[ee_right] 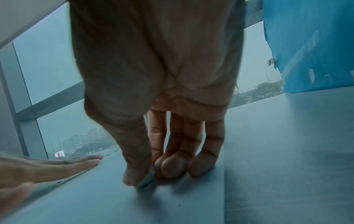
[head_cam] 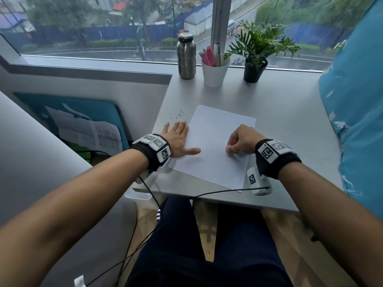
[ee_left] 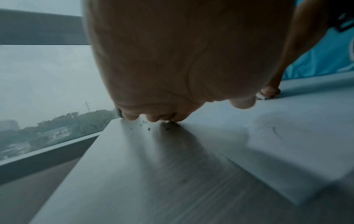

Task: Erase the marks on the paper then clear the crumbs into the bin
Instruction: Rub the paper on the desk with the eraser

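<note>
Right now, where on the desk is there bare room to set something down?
Bare desk lies between the paper and the blue panel, and between the paper and the white cup. Crowded: the window edge with bottle, cup and plant; crumbs beyond the left hand.

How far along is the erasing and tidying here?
Mostly erased: the paper looks blank from the head view, though the left wrist view shows a faint line remaining. In hand: the right hand pinches a small eraser against the sheet while the left hand lies flat across its left edge. Left: the crumbs lie scattered on the desk beyond the left fingers; no bin is in view.
</note>
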A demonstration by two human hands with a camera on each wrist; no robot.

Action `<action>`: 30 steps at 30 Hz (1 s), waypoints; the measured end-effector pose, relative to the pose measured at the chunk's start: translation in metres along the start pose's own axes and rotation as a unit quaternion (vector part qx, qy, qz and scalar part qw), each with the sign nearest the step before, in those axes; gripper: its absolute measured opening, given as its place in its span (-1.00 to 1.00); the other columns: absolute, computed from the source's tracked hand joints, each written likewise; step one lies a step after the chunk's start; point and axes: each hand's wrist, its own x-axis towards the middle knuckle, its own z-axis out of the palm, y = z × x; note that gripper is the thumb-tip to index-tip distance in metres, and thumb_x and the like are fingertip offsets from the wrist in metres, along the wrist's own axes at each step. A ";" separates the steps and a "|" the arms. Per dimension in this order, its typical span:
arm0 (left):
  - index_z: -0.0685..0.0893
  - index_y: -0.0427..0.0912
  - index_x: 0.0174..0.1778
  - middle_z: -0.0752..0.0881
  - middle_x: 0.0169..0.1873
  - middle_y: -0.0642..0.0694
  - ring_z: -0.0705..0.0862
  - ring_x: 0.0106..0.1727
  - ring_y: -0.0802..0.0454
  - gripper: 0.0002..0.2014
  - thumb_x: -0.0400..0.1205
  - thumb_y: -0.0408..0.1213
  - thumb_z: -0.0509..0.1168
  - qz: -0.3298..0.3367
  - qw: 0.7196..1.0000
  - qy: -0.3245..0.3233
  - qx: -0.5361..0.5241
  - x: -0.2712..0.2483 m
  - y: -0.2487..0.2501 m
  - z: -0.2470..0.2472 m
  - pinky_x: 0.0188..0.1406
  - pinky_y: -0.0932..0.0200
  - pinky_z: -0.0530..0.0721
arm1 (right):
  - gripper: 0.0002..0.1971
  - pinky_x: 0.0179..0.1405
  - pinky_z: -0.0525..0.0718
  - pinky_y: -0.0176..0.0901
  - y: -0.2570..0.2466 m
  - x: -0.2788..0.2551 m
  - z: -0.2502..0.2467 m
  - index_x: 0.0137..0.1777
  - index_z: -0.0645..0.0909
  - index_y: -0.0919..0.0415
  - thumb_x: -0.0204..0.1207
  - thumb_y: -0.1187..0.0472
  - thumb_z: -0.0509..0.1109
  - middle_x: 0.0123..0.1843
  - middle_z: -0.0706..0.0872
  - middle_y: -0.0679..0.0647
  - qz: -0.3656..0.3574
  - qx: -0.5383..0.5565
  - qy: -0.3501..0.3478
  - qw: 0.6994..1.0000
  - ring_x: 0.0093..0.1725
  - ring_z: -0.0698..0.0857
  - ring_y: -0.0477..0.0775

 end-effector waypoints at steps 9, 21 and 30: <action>-0.27 -0.03 0.76 -0.30 0.74 0.05 -0.31 0.74 0.01 0.18 0.50 0.26 0.44 0.166 0.985 -0.044 -0.035 -0.012 -0.041 0.006 0.67 -0.37 -0.24 | -0.93 -0.19 0.63 -0.25 -0.003 0.001 -0.001 -0.24 0.81 0.09 0.32 0.13 0.60 -0.22 0.82 0.04 0.011 -0.022 -0.006 1.000 -0.22 0.73 -0.03; -0.40 0.05 0.72 -0.39 0.71 0.12 -0.36 0.73 -0.04 0.46 0.19 0.52 0.46 0.123 0.988 -0.077 0.058 -0.001 -0.040 -0.002 0.61 -0.44 -0.35 | -0.95 0.01 0.70 -0.16 -0.075 0.007 0.030 -0.21 0.78 0.07 0.39 0.22 0.49 -0.22 0.70 0.02 -0.125 -0.072 0.043 0.989 -0.13 0.67 0.03; -0.41 0.04 0.72 -0.40 0.70 0.12 -0.35 0.73 -0.06 0.49 0.14 0.56 0.44 0.105 0.988 -0.086 0.071 -0.002 -0.035 -0.005 0.62 -0.48 -0.28 | -0.93 -0.06 0.72 -0.02 -0.097 -0.018 0.069 -0.18 0.76 0.17 0.38 0.23 0.45 -0.16 0.78 0.16 -0.195 -0.080 0.045 0.976 -0.17 0.71 0.16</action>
